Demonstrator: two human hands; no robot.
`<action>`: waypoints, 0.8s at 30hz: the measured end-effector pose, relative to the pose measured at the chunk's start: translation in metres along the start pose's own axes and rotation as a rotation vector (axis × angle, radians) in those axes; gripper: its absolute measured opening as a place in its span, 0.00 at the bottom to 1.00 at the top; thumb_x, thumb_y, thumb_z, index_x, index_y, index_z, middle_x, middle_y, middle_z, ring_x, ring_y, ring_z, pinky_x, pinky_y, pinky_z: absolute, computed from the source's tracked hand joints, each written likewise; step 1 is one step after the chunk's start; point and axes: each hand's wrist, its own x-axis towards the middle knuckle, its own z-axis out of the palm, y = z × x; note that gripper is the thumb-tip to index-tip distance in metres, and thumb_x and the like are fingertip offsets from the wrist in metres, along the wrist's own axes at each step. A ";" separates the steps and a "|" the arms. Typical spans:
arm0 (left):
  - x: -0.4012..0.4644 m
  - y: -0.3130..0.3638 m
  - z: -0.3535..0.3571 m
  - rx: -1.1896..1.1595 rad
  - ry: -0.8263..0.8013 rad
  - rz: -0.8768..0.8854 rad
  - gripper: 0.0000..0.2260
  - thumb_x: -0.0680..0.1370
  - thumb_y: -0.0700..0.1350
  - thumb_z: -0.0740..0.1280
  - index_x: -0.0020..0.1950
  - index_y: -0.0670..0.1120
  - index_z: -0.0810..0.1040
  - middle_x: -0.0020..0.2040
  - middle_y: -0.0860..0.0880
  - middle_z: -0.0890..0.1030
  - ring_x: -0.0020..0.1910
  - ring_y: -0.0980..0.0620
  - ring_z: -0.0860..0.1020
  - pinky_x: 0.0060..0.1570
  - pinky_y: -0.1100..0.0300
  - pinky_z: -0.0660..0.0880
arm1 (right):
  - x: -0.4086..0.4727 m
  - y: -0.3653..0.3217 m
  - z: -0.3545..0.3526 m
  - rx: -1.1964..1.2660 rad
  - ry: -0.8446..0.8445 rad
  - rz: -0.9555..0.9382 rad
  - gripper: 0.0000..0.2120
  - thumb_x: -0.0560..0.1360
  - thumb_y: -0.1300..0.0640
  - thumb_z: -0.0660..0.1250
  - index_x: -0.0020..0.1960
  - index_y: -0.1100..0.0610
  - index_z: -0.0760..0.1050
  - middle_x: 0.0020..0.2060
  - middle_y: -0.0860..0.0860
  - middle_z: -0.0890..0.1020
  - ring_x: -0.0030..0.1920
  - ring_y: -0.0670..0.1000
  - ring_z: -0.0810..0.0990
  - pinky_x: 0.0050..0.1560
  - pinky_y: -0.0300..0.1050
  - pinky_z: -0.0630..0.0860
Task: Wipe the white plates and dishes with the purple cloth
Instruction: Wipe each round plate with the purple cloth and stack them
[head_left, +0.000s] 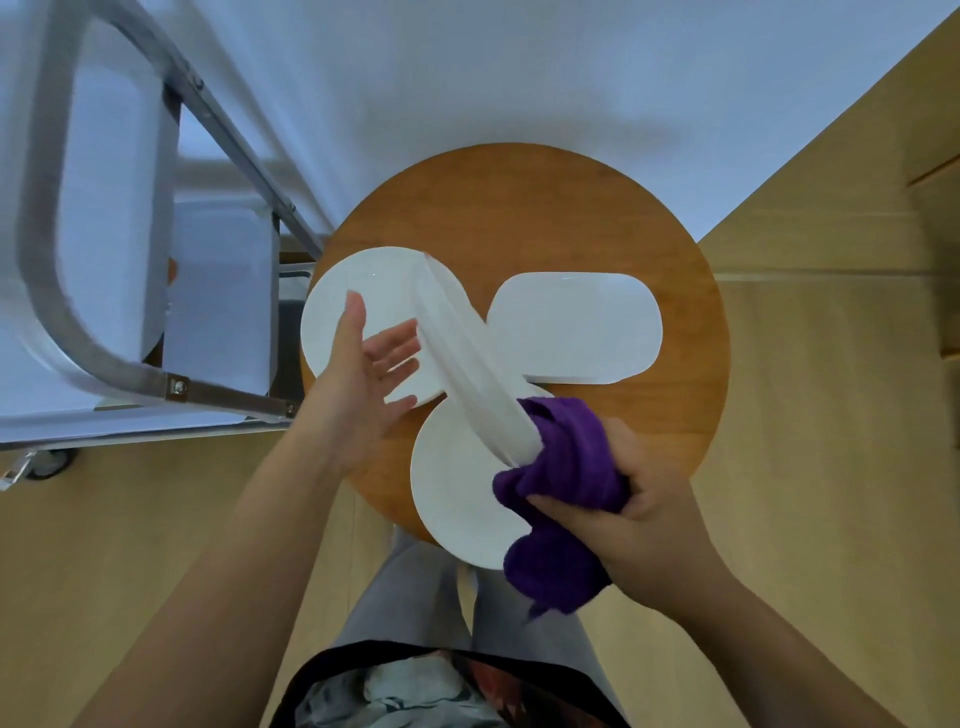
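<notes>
Raised white plate (467, 358), edge-on: left hand (363, 374) flat-fingered against its face, right hand (618, 499) bunching purple cloth (566, 467) over its rim; steady plate, sweep cloth along rim above round table (545, 208).

A white plate (475, 358) is held on edge; purple cloth (566, 467) is bunched round its near rim.

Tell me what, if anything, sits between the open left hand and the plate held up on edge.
Nothing visible does. The left hand is open with its fingertips right beside the tilted plate, apparently at its face. The right hand grips the purple cloth at the plate's near edge.
</notes>
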 end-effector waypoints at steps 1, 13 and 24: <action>0.001 -0.005 -0.001 0.016 0.034 0.012 0.27 0.67 0.71 0.54 0.56 0.57 0.75 0.67 0.49 0.74 0.68 0.45 0.70 0.69 0.40 0.63 | 0.001 -0.005 -0.001 0.171 -0.010 0.100 0.18 0.62 0.56 0.76 0.49 0.41 0.80 0.42 0.45 0.83 0.46 0.47 0.81 0.42 0.37 0.78; 0.007 -0.049 -0.034 -0.480 -0.301 0.026 0.17 0.63 0.44 0.76 0.52 0.45 0.85 0.51 0.45 0.84 0.49 0.46 0.83 0.42 0.52 0.81 | 0.004 0.030 -0.018 0.906 0.115 0.484 0.23 0.54 0.49 0.83 0.47 0.53 0.84 0.42 0.54 0.85 0.42 0.53 0.84 0.39 0.44 0.80; -0.010 -0.004 -0.021 0.182 -0.281 0.150 0.17 0.64 0.44 0.77 0.51 0.54 0.83 0.51 0.49 0.84 0.51 0.48 0.82 0.40 0.53 0.80 | 0.038 0.006 -0.018 -0.065 -0.008 0.076 0.07 0.72 0.47 0.67 0.49 0.46 0.76 0.50 0.36 0.77 0.52 0.41 0.77 0.51 0.34 0.74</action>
